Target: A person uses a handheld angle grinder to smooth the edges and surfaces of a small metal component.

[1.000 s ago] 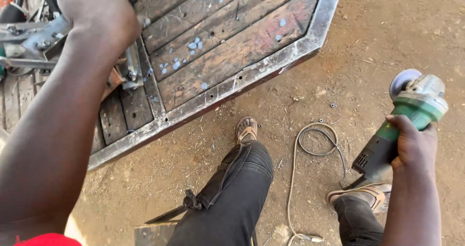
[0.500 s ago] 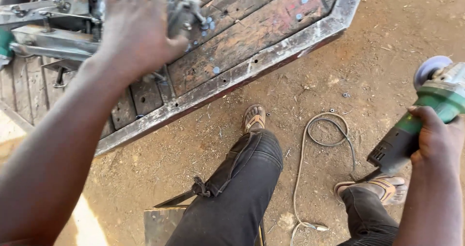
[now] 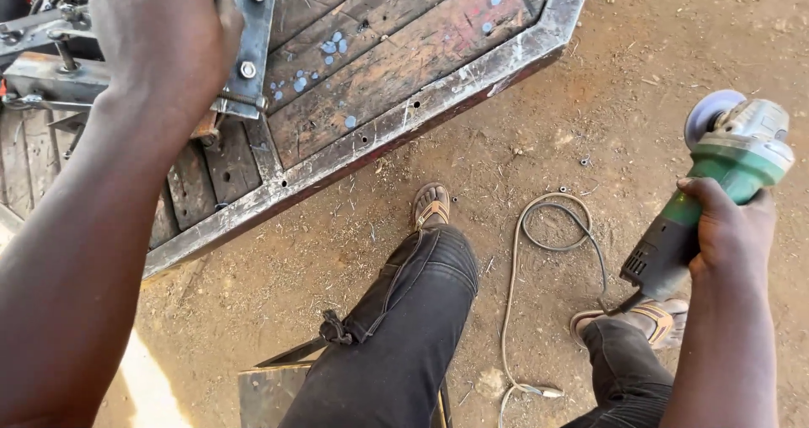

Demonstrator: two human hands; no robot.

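1. Head view shows the right hand [image 3: 731, 230] wrapped around the body of a green angle grinder [image 3: 712, 188], held off to the right above the dirt ground [image 3: 590, 99], its disc end pointing up and away from any workpiece.
2. A pale cord [image 3: 514, 285] runs from the grinder's tail and loops across the ground between the person's two sandalled feet.
3. Over at upper left, the left hand [image 3: 160, 36] is closed over a bolted steel bracket [image 3: 253, 40] that sits on a wooden platform [image 3: 396, 49] edged with a steel frame [image 3: 379, 133].
4. As a judgement, the step in hand looks like steadying or positioning the bracket with the left hand, with the grinder held ready and well apart from the metal.
5. Bringing the tool to the work would call for swinging the grinder leftward across the knees, keeping the cord clear of the legs and the disc clear of the left-hand fingers.
6. Whether the disc is spinning cannot be told.
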